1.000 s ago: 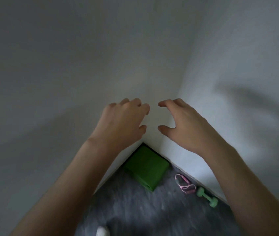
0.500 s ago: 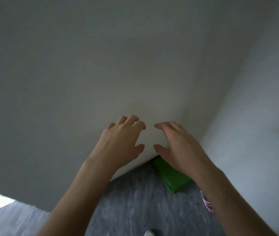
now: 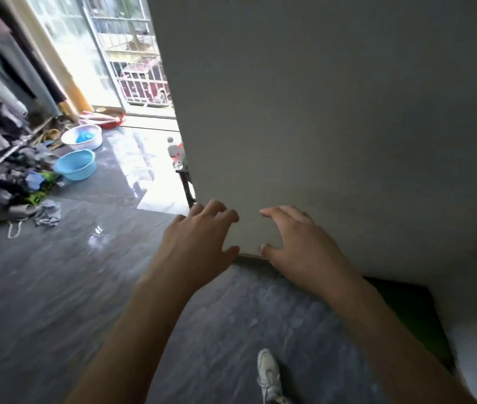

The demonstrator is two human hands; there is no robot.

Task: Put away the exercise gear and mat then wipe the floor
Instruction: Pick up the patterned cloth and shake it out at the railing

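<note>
The mat (image 3: 406,313) lies folded against the wall (image 3: 348,112), below and right of the right hand (image 3: 298,249). It is likely light, soft and floppy, best gripped along a folded edge. Both hands, the left hand (image 3: 199,243) too, hover empty, fingers loosely spread, touching nothing.

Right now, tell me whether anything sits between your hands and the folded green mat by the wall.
Nothing visible does. The left hand and right hand hang empty above bare grey floor, and the green mat lies against the wall to the lower right, partly hidden only by the right forearm.
</note>
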